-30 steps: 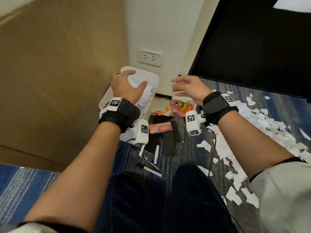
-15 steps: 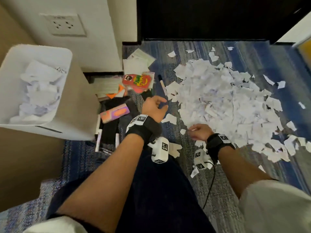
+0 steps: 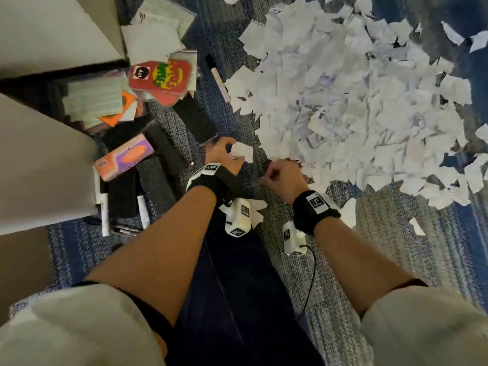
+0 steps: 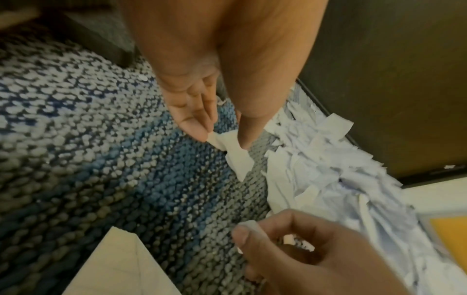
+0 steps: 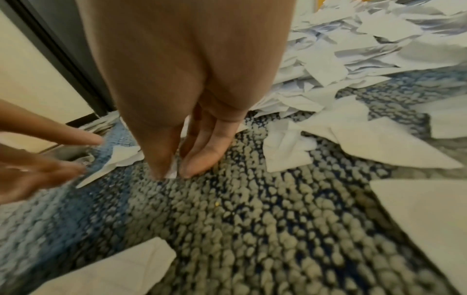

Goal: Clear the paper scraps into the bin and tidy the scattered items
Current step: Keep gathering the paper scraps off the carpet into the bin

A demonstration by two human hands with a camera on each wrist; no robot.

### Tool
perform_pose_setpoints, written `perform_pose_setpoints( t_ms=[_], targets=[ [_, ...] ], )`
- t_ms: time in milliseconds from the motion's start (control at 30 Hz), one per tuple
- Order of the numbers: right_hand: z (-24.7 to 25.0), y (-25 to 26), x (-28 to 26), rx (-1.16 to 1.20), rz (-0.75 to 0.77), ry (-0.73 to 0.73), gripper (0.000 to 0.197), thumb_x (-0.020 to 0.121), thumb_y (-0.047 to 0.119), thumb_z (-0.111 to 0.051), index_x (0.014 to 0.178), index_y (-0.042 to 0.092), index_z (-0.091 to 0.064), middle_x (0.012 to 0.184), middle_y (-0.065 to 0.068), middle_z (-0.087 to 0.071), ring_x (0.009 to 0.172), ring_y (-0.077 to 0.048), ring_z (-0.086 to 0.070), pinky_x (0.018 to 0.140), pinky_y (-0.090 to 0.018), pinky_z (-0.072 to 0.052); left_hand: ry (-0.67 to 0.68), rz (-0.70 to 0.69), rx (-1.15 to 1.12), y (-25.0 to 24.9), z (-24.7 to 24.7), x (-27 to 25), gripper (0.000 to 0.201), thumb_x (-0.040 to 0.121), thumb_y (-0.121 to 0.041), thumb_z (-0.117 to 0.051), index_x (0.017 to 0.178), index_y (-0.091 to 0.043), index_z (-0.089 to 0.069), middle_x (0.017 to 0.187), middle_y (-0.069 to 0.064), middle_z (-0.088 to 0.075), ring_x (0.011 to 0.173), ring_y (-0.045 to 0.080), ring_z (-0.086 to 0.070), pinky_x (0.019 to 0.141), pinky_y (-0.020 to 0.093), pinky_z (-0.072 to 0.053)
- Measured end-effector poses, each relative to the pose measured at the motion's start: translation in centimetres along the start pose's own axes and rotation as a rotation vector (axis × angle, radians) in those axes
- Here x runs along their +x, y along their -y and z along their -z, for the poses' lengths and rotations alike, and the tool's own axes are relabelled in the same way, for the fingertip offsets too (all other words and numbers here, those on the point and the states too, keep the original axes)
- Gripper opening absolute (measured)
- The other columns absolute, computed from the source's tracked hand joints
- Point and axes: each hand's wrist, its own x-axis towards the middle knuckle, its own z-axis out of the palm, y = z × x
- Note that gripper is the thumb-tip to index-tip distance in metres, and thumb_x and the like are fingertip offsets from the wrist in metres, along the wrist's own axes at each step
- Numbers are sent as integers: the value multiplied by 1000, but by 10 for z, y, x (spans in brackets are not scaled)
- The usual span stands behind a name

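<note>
Most of the job looks undone. A broad heap of paper scraps [image 3: 351, 101] covers the carpet [image 3: 383, 247] on the far right, with loose bits trailing toward the person's knees. The scattered items sit untidied on the left: a red snack packet [image 3: 161, 77], an orange-and-purple box [image 3: 124, 157], lined cards [image 3: 92, 101], black strips [image 3: 155, 165] and some pens [image 3: 104, 212]. A pale slab [image 3: 39, 159] at the left edge may be the bin's side; its opening is out of frame, so how much it holds cannot be told.

Both hands work at the heap's near left edge. The left hand [image 3: 224, 157] pinches a white scrap [image 4: 233, 151] between thumb and fingers [image 4: 194, 123], lifting it off the carpet. The right hand [image 3: 284, 173] pinches a much smaller scrap [image 5: 172, 172] between thumb and fingers [image 5: 202, 159] pressed together.

The head view alone gives the whole spread: heap, items and both forearms. The left wrist view shows the scrap hanging folded from the pinch, and the right hand curled round white bits, which the head view blurs. The right wrist view shows that hand's fingertips on the carpet and several larger scraps close by, near and right.
</note>
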Motion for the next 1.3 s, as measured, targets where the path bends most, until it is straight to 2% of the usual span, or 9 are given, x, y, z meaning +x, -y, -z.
perform_pose_setpoints(
  t_ms=[100, 200, 367, 533, 767, 967, 1067, 1133, 1300],
  targets=[
    [-9, -4, -17, 79, 50, 207, 10, 85, 4, -67, 77, 6, -61, 66, -12, -66, 53, -23, -65, 50, -37, -55, 22, -43, 142, -3, -10, 7, 41, 75, -33, -80, 111, -25, -64, 131, 13, -46, 100, 31, -59, 90, 35, -48],
    [-16, -6, -24, 13, 166, 271, 15, 85, 1, -58, 91, 12, -66, 77, -2, -67, 65, -18, -65, 59, -27, -52, 11, -46, 161, -6, -11, 16, 35, 70, -32, -84, 100, -26, -67, 118, 8, -58, 100, 28, -60, 84, 37, -51],
    [-25, -10, -22, -127, 239, 341, 50, 62, 30, -89, 103, 16, -63, 95, 5, -54, 82, -12, -54, 72, -26, -44, 32, -23, 85, -11, -12, 21, 35, 68, -24, -86, 99, -24, -70, 82, -4, -68, 88, 18, -67, 87, 35, -55],
    [-37, -14, -26, -159, 282, 267, 37, 70, 35, -84, 95, 16, -63, 93, 3, -43, 78, -16, -45, 67, -35, -41, 3, -67, 129, -9, -22, 17, 61, 60, -34, -91, 110, -23, -58, 114, 11, -58, 100, 29, -58, 83, 38, -49],
    [-31, -15, -36, -132, 257, 285, 12, 77, 21, -78, 75, 15, -67, 90, 2, -45, 72, -16, -49, 62, -29, -36, -12, -69, 196, -12, -15, 13, 13, 87, -20, -69, 100, -21, -69, 111, 11, -63, 98, 32, -62, 82, 40, -52],
    [14, -47, -60, 206, -123, 87, 13, 88, 9, -60, 81, 14, -51, 69, -1, -52, 57, -11, -43, 55, -27, -33, -114, -42, 36, -26, -8, -2, 9, 96, -14, -51, 99, -13, -59, 97, 12, -62, 83, 30, -56, 65, 38, -42],
    [38, -73, -69, 365, -265, -112, 9, 97, 12, -46, 89, 16, -46, 67, -3, -43, 54, -17, -35, 57, -31, -31, -37, -50, -53, -45, -21, -14, 17, 96, -4, -41, 104, -11, -54, 87, 12, -56, 76, 29, -52, 62, 37, -40],
    [51, -88, -74, 352, -279, -215, 9, 96, 22, -54, 93, 16, -48, 74, -5, -52, 57, -22, -44, 59, -35, -37, 69, -82, -78, -58, -37, -25, 21, 97, -7, -37, 102, -13, -57, 80, 10, -52, 69, 28, -49, 60, 32, -34],
    [61, -109, -78, 103, -164, -54, 54, 78, 32, -82, 120, 23, -49, 115, 4, -57, 95, -20, -54, 75, -28, -38, 336, -174, -22, -65, -83, -54, 9, 86, -27, -69, 83, -27, -60, 95, -1, -65, 79, 20, -57, 71, 27, -45]
  ],
)
